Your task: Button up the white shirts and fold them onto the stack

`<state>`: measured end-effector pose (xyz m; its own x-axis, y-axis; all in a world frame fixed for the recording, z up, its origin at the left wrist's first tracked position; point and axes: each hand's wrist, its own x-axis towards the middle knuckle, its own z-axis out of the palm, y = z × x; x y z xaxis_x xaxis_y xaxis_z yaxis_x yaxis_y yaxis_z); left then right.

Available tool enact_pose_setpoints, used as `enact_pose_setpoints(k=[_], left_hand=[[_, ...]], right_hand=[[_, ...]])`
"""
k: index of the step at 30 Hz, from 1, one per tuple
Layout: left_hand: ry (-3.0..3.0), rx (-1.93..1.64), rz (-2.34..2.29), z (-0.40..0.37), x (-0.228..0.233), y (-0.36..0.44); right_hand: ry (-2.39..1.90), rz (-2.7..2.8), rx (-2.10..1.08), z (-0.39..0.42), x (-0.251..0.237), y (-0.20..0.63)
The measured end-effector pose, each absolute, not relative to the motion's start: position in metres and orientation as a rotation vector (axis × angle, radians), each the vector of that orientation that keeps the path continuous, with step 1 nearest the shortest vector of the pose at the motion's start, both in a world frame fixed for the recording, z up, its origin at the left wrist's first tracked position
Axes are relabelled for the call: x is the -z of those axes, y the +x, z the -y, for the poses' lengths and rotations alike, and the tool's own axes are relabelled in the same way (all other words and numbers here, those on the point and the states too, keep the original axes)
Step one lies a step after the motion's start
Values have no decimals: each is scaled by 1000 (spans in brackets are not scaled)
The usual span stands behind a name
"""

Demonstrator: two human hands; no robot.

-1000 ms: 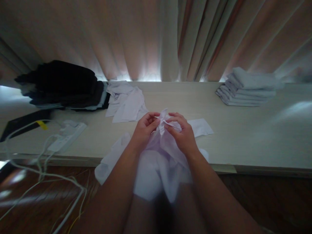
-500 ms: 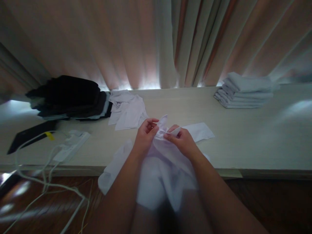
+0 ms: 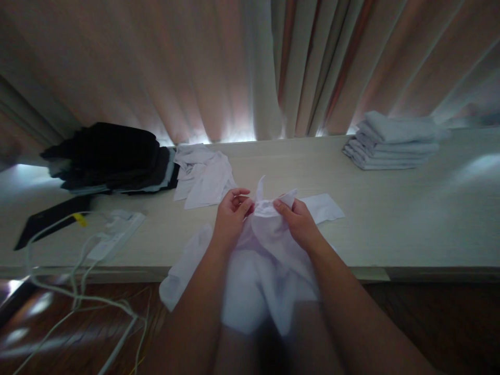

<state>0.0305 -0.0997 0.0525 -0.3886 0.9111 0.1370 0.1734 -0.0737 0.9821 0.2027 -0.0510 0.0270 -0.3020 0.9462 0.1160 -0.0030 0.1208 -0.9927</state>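
A dim room with closed curtains (image 3: 219, 67) backs a long pale counter (image 3: 390, 224) over dark wood floor, and no writing or brand can be read anywhere. At centre the left hand (image 3: 230, 221) and right hand (image 3: 299, 221) pinch a bunched white garment (image 3: 269, 229) between closed fingers, its lower part blurred and draped off the counter's near edge at 6 o'clock. At 10 o'clock lies a dark clothes pile (image 3: 109, 156) beside loose white cloth (image 3: 203, 174), at 2 o'clock folded pale towels (image 3: 394, 140), and at 8 o'clock a power strip (image 3: 113, 237) with white cables (image 3: 78, 291), details hard to make out.
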Motion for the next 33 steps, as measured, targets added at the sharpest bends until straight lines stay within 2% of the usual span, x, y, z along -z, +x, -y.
enact_pose_setpoints(k=[2, 5, 8, 11, 13, 18, 20, 25, 28, 33], left_hand=[[1236, -1439, -1614, 98, -48, 24], [1512, -1118, -1685, 101, -45, 13], [1721, -741, -1683, 107, -47, 4], [1758, -552, -1610, 113, -51, -1], [1764, -552, -1601, 114, -53, -2], [1745, -815, -1763, 107, -47, 2], [1683, -913, -1793, 104, -45, 4], [1452, -1106, -1698, 104, -49, 8], [1348, -1174, -1628, 107, -54, 10], [1291, -1205, -1634, 106, -48, 10]], right_hand=[[-958, 1355, -1333, 48, -25, 206], [-950, 1221, -1316, 41, -23, 210], [-984, 1202, -1259, 34, -20, 211], [-1021, 1247, -1206, 31, -19, 209], [-1055, 1290, -1085, 33, -21, 207], [-1013, 1213, -386, 57, -40, 206], [-902, 1326, -312, 68, -47, 207], [-934, 1934, -809, 73, -40, 204], [-1011, 2150, -971, 70, -30, 204], [-941, 2091, -1131, 68, -31, 207]])
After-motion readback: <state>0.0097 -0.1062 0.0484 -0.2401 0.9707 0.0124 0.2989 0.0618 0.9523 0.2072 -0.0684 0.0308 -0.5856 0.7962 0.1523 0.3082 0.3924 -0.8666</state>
